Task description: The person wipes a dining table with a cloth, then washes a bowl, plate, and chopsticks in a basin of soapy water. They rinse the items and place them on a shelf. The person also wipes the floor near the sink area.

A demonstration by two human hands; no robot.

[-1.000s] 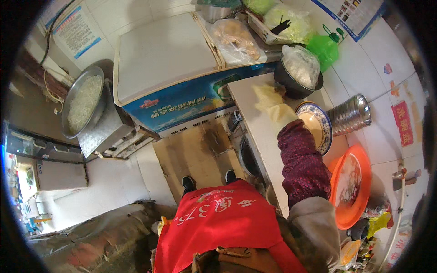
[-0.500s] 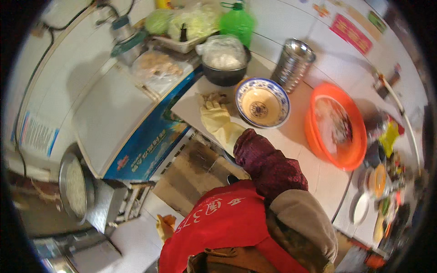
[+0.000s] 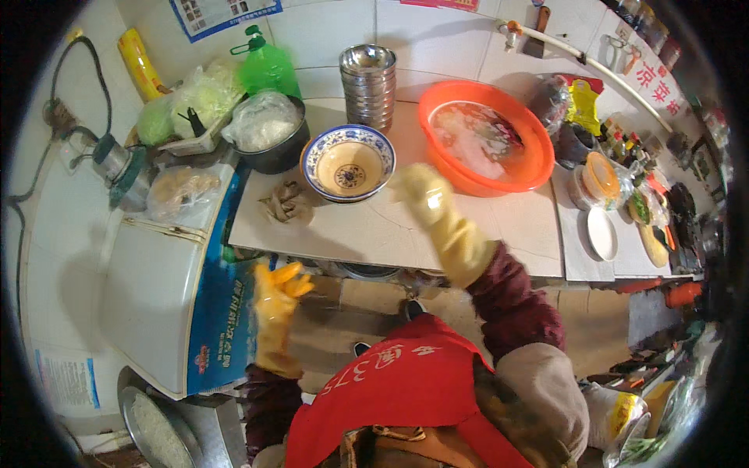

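My right hand [image 3: 426, 196], in a pale yellow rubber glove, is over the counter between a bowl [image 3: 317, 161] and an orange basin [image 3: 538, 168]. Its fingers are smeared by motion, so whether it holds anything is unclear. The bowl is white with a blue pattern and seems stacked on another. The basin contains cloudy liquid and pale and dark pieces. Left of the bowl's base lies a crumpled greyish clump [image 3: 287, 204]. Lower left, my left hand [image 3: 279, 292], in an orange-yellow glove, hangs beside the blue-fronted cabinet [image 3: 226, 304] with fingers apart, holding nothing.
A stack of metal bowls [image 3: 368, 93] stands behind the patterned bowl. Around the left rear are a dark pot [image 3: 285, 152], a green jug [image 3: 269, 70] and bagged food [image 3: 183, 193]. A white dish [image 3: 601, 234] and a lidded tub [image 3: 601, 175] sit at right.
My right hand has left the greyish clump and moved right, toward the basin. My left hand has risen into fuller view at the lower left. The whole view has turned and shifted.
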